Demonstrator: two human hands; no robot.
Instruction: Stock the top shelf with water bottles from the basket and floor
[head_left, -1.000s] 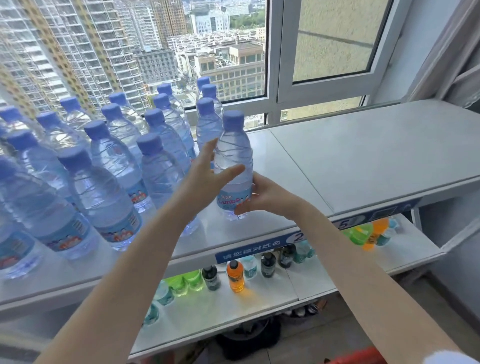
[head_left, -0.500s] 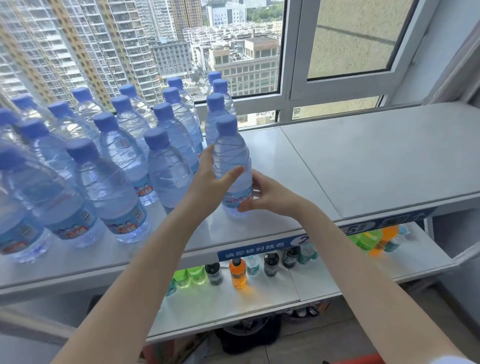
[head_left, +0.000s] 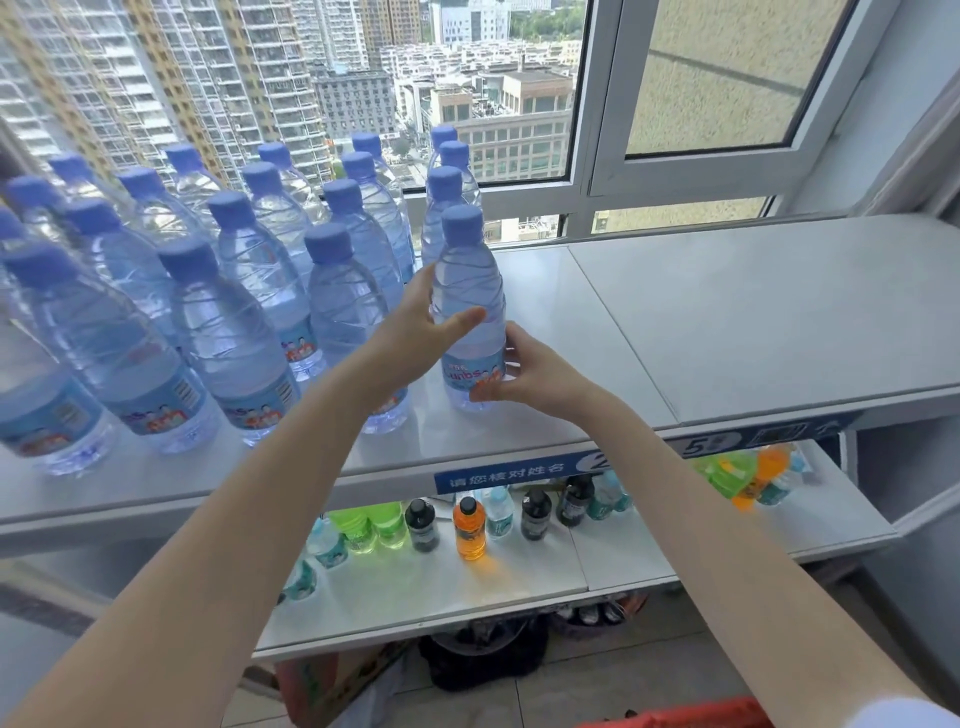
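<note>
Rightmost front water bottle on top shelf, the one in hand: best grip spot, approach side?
Probably grip the water bottle at its ribbed waist above the label, coming from the right or front. It stands upright, bare top shelf lies on that side, and neighbouring bottles crowd its left. The left hand wraps the waist; the right hand pinches the label.

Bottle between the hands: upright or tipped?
Upright. The water bottle stands on its base on the top shelf, blue cap pointing up; the left hand wraps its middle, the right hand holds it lower down.
</note>
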